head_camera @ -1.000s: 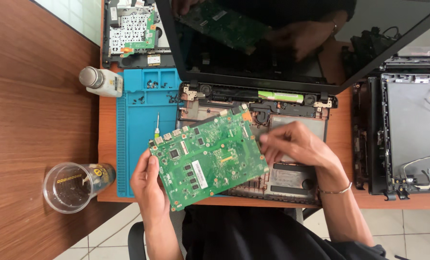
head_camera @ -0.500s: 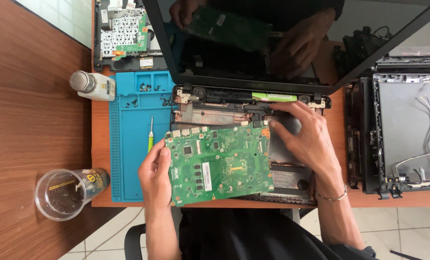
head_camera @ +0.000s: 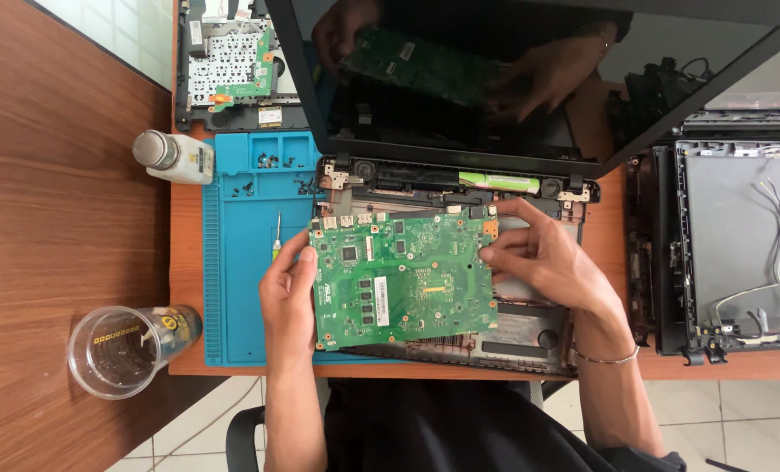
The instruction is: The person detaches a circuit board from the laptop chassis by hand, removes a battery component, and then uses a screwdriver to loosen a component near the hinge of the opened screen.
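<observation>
Wood-grain desk runs under everything you see, with pale floor tiles showing below its near edge. Your two hands are clamped on a green motherboard, one at each short side, and you hold it roughly level over the opened laptop base, just in front of the hinges. Your left hand grips the board's left edge, thumb on top and fingers wrapped underneath. Your right hand pinches the right edge, fingertips pressing near the upper right corner; a thin bracelet sits on that wrist.

Look at the board itself: it is a wide rectangle with a notched outline, its green face crowded with small black chips, a row of memory chips near the middle, a white label beside them, silver connectors along the top edge and gold-toned pads at the corners. Its lower edge overhangs the chassis slightly toward you.

Left of the base lies a blue repair mat holding loose screws in its tray pockets and a small screwdriver. A white bottle lies on its side by the mat, and a clear plastic cup stands near the desk corner. The dark laptop screen mirrors your hands.
</observation>
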